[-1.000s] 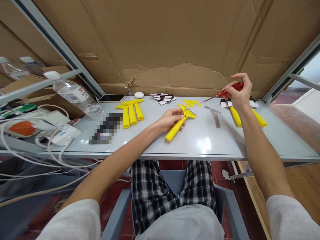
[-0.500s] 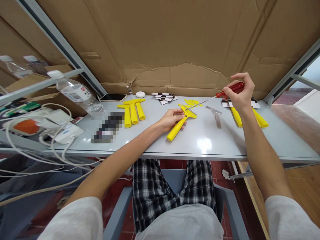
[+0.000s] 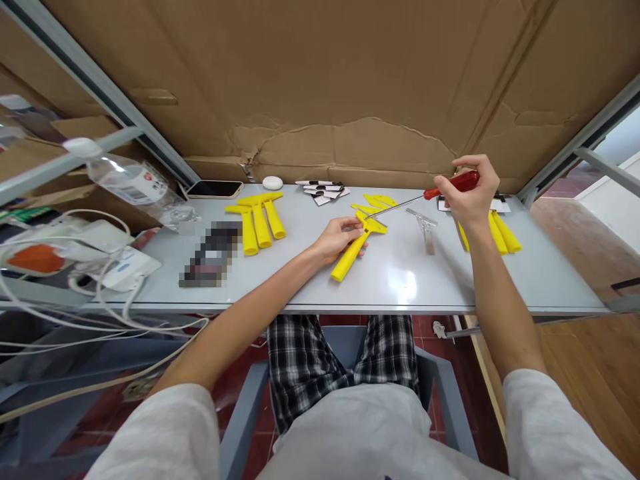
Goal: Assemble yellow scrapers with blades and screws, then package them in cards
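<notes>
My left hand (image 3: 341, 239) is closed round the neck of a yellow scraper (image 3: 350, 259), its handle slanting toward me just over the table. In my right hand (image 3: 475, 193) is a screwdriver (image 3: 456, 183) with a red handle. Its shaft runs down leftward, and the tip meets the scraper's head. Behind the head lie flat yellow pieces (image 3: 380, 201). A thin metal T-shaped part (image 3: 427, 233) rests to the right of the scraper. More yellow scrapers (image 3: 259, 223) lie left of my left hand, and others (image 3: 503, 233) lie behind my right wrist, partly hidden.
White-and-black packets (image 3: 323, 192) and a round white object (image 3: 273, 183) sit along the back. A phone (image 3: 215, 189) lies at the back left, near a blurred-out dark item (image 3: 210, 257). A plastic bottle (image 3: 133, 183), a power strip (image 3: 45, 257) and tangled cables crowd the left. Cardboard (image 3: 340, 87) walls the back.
The view has shifted slightly. The screwdriver's tip stays at the scraper's head, and both hands keep their holds.
</notes>
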Motion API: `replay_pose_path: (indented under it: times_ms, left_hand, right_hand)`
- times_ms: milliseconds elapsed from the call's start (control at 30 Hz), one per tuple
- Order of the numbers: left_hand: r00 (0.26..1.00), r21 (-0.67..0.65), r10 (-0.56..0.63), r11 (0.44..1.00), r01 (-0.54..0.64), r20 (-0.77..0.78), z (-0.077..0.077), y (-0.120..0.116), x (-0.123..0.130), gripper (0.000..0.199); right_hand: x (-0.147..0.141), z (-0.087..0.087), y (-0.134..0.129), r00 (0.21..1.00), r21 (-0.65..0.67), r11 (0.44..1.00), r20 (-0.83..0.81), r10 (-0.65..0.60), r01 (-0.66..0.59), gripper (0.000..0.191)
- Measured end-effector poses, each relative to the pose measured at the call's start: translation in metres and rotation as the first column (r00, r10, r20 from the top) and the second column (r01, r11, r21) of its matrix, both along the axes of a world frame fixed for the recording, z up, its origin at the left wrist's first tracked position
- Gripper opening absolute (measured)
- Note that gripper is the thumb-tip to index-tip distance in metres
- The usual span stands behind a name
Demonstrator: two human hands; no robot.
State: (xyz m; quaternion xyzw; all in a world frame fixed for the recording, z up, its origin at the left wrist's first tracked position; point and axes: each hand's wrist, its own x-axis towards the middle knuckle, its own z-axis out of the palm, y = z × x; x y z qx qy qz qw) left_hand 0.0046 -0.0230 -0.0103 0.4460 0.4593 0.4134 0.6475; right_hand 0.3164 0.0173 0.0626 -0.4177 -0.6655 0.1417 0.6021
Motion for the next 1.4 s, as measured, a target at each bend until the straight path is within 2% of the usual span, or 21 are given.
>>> replay_pose_path:
  times_ms: [133, 233, 333, 467, 533, 600, 700, 867, 1000, 1100, 1200, 1267, 1400]
  left_hand:
    - [1.0, -0.02, 0.001, 1.0, -0.001, 0.014, 0.0, -0.001, -0.001, 0.032]
    - [0.999, -0.038, 0.038, 0.999, -0.036, 0.034, 0.0, -0.002, -0.001, 0.031]
    - [0.998, -0.059, 0.054, 0.997, -0.052, 0.041, 0.001, -0.003, -0.003, 0.031]
    - [0.998, -0.073, 0.029, 0.997, -0.025, 0.056, 0.002, -0.006, -0.004, 0.033]
    - [0.998, -0.072, 0.029, 0.997, -0.024, 0.063, 0.002, -0.007, -0.004, 0.034]
    - [0.997, -0.077, 0.034, 0.997, -0.029, 0.068, 0.003, -0.007, -0.004, 0.036]
    - [0.997, -0.094, 0.036, 0.995, -0.029, 0.071, 0.004, -0.008, -0.005, 0.036]
    - [0.998, -0.111, 0.024, 0.994, -0.017, 0.065, 0.004, -0.008, -0.006, 0.038]
    - [0.999, -0.119, 0.014, 0.993, -0.008, 0.05, 0.003, -0.008, -0.007, 0.04]
    - [0.998, -0.112, 0.022, 0.994, -0.015, 0.054, 0.003, -0.008, -0.007, 0.038]
    - [0.998, -0.126, 0.034, 0.992, -0.027, 0.053, 0.003, -0.008, -0.006, 0.036]
    - [0.998, -0.138, 0.037, 0.99, -0.029, 0.052, 0.003, -0.008, -0.007, 0.037]
    - [0.997, -0.124, 0.038, 0.992, -0.03, 0.06, 0.002, -0.009, -0.008, 0.039]
  right_hand:
    - [-0.001, -0.003, -0.004, 0.994, 0.015, 0.994, 0.037, -0.105, 0.104, 0.049]
    - [-0.006, -0.001, -0.012, 0.994, -0.016, 0.995, 0.045, -0.101, 0.102, 0.05]
    - [-0.011, 0.011, -0.017, 0.998, -0.023, 1.0, 0.068, -0.007, 0.008, 0.051]
    - [-0.014, 0.035, -0.014, 0.972, 0.092, 0.975, 0.134, 0.192, -0.205, 0.053]
    - [-0.014, 0.046, -0.013, 0.94, 0.076, 0.947, 0.169, 0.296, -0.312, 0.057]
    - [-0.014, 0.054, -0.015, 0.916, 0.022, 0.933, 0.198, 0.349, -0.36, 0.06]
    - [-0.014, 0.057, -0.021, 0.923, -0.015, 0.945, 0.212, 0.322, -0.327, 0.06]
    - [-0.014, 0.059, -0.026, 0.944, 0.055, 0.973, 0.259, 0.204, -0.226, 0.049]
    - [-0.014, 0.071, -0.023, 0.926, 0.018, 0.989, 0.355, 0.132, -0.148, 0.037]
    - [-0.014, 0.083, -0.019, 0.89, -0.035, 0.977, 0.407, 0.207, -0.211, 0.04]
    - [-0.013, 0.092, -0.014, 0.828, -0.096, 0.93, 0.431, 0.36, -0.354, 0.056]
    - [-0.013, 0.098, -0.011, 0.796, -0.122, 0.908, 0.443, 0.412, -0.402, 0.059]
    - [-0.018, 0.105, -0.008, 0.761, -0.067, 0.935, 0.562, 0.324, -0.349, 0.04]
